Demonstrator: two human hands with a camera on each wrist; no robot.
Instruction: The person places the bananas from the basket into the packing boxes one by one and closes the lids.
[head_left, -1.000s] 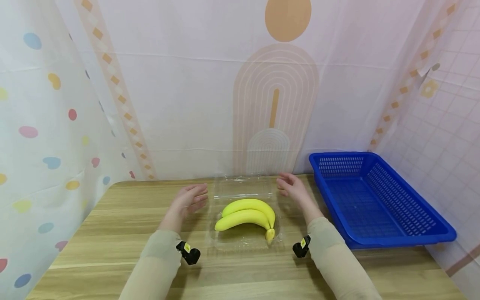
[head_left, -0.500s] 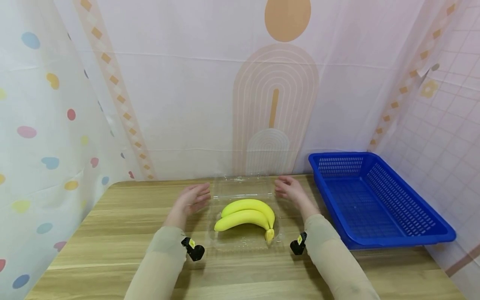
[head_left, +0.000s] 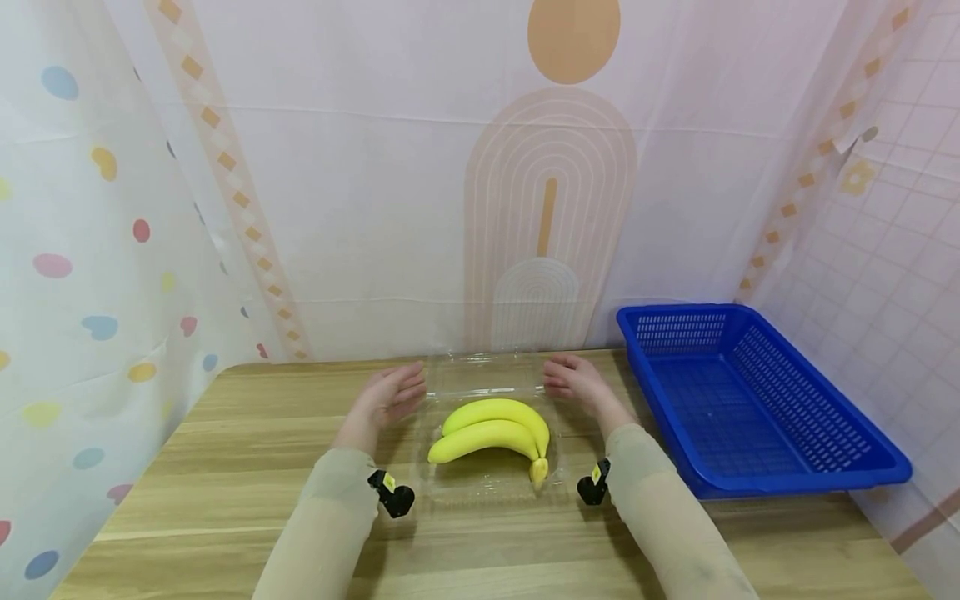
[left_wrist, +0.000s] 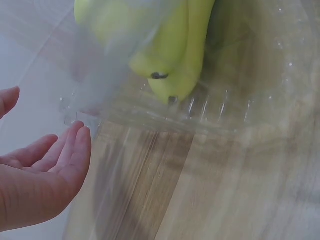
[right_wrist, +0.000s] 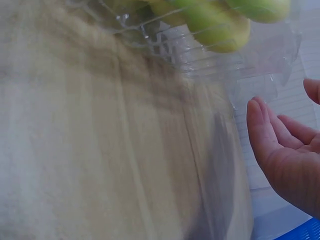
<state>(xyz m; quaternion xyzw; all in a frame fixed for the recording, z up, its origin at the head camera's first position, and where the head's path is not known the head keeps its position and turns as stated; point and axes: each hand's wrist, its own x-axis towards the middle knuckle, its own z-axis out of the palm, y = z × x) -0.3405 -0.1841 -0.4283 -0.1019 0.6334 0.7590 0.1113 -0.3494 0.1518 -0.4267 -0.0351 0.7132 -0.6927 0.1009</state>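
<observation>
From the head view I see the bananas lying in the clear box in the middle of the table, stem toward the box's near right corner. The lid is up on the far side. The left hand is beside the lid's left edge, the right hand beside its right edge, palms facing each other. The fingers on both are extended and only slightly bent, and I see neither hand gripping anything. Whether the fingertips touch the plastic, I can't tell from here. Each beige sleeve has a black camera at the wrist. Right of the right arm I have the blue basket, and behind everything hangs a patterned curtain.

On the left wrist view, the thumb is well apart from the fingers, with nothing held between them. The foremost fingertips are right at a clear corner of the plastic; contact is unclear to me. Two dark banana tips show through the blurred plastic.

On the right wrist view I get the same loose, spread hand, thumb apart, its grasp holding nothing. The fingertips are just beside a clear tab, and I can't confirm touch. Part of the basket shows at the lower right.
</observation>
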